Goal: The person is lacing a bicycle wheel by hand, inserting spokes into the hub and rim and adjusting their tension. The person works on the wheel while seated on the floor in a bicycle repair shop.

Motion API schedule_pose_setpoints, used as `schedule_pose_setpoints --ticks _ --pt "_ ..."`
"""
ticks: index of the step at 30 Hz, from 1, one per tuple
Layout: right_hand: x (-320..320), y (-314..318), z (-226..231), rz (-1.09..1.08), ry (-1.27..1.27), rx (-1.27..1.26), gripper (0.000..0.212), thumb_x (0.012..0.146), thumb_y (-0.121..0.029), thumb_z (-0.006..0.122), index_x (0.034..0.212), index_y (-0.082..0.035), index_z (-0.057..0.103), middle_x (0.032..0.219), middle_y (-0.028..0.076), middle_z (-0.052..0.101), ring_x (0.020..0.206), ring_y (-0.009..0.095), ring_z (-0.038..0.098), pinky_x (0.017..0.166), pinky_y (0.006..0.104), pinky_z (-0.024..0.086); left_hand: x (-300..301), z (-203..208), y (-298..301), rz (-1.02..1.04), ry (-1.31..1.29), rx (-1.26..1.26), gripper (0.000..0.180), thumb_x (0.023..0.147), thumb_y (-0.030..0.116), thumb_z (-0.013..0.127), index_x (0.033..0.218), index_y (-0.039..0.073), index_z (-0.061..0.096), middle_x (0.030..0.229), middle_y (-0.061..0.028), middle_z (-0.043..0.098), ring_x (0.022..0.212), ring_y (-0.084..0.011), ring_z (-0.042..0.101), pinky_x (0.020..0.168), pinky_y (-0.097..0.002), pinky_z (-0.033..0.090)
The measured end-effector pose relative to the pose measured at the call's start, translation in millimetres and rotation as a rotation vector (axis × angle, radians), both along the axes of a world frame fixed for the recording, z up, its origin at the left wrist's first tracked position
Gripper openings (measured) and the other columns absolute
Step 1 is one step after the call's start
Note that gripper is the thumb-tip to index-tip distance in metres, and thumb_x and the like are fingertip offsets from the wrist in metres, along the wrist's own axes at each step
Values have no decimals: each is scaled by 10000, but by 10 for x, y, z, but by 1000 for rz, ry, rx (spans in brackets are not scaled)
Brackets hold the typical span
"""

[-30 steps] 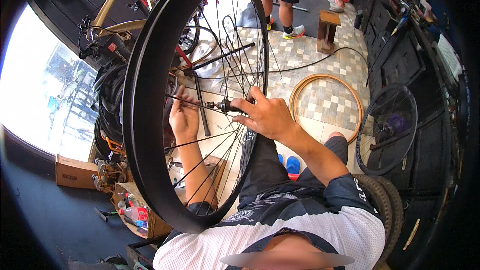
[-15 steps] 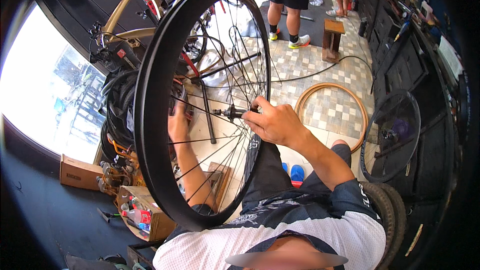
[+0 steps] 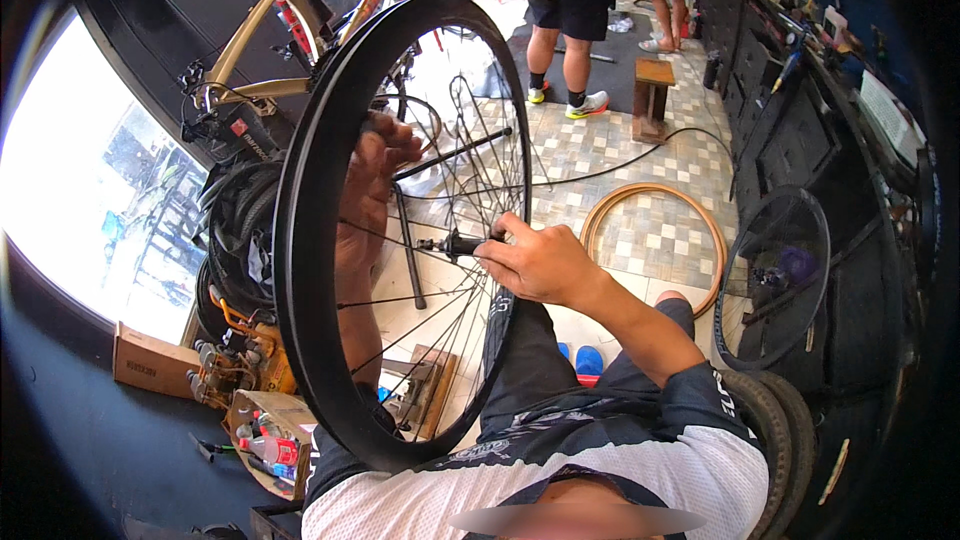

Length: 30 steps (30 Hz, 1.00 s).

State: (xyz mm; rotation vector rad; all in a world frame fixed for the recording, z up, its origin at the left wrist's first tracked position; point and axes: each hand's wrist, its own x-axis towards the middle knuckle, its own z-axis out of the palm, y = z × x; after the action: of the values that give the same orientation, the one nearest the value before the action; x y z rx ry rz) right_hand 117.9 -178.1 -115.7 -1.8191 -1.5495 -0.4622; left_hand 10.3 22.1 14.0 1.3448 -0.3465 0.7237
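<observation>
A black deep-rim bicycle wheel (image 3: 302, 240) stands upright in front of me, its thin dark spokes running to a black hub (image 3: 462, 244). My right hand (image 3: 540, 262) pinches the near right end of that hub between thumb and fingers. On the far side of the spokes my left hand (image 3: 375, 178) is raised beside the inner left of the rim. Its fingers are apart and slightly bent, with nothing seen in them; spokes and the rim partly hide it. The lower part of the wheel leans by my lap.
Two light-brown tyres (image 3: 718, 230) lie on the tiled floor, near a small wooden stool (image 3: 652, 100). Another black wheel (image 3: 722, 310) leans against dark cabinets (image 3: 800, 155) at right. A bike frame (image 3: 232, 50), a carton of bottles (image 3: 300, 415) and two people stand around.
My left hand has risen behind the spokes, fingers now higher and spread. The wheel and hub sit slightly lower and further left in view. My right hand keeps its hold.
</observation>
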Motion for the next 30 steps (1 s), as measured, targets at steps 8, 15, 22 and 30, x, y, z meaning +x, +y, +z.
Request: schedule_pose_setpoints --ticks 8,15,22,30 --pt "71 -213 -88 -23 -73 117 196 885 -228 777 1081 -221 785 978 4 619 595 177 668 494 337 529 -111 14 20 133 -33 109 352 1067 275 621 1300 12 628 1216 -106 663 1185 -237 631 1102 -409 474" --pt "264 -671 116 -206 -131 105 206 802 -160 830 991 -220 775 1007 -1 625 701 165 700 544 327 548 -188 -36 108 159 -28 78 323 1070 236 609 1303 12 613 1204 -101 645 1161 -234 617 1098 -413 459" --pt "388 -1210 409 -422 -250 84 179 787 -121 825 932 -220 790 1018 4 674 750 181 719 600 338 559 -240 18 52 170 -21 60 345 1069 253 607 1309 6 616 1228 -108 650 1177 -243 614 1109 -426 435" --pt "606 -1528 247 -439 220 209 110 896 -81 779 1003 -73 753 910 80 771 783 246 757 671 332 569 -207 -68 -33 161 -53 -42 352 1073 229 583 1314 -23 629 1201 -136 688 1161 -274 641 1092 -439 462"
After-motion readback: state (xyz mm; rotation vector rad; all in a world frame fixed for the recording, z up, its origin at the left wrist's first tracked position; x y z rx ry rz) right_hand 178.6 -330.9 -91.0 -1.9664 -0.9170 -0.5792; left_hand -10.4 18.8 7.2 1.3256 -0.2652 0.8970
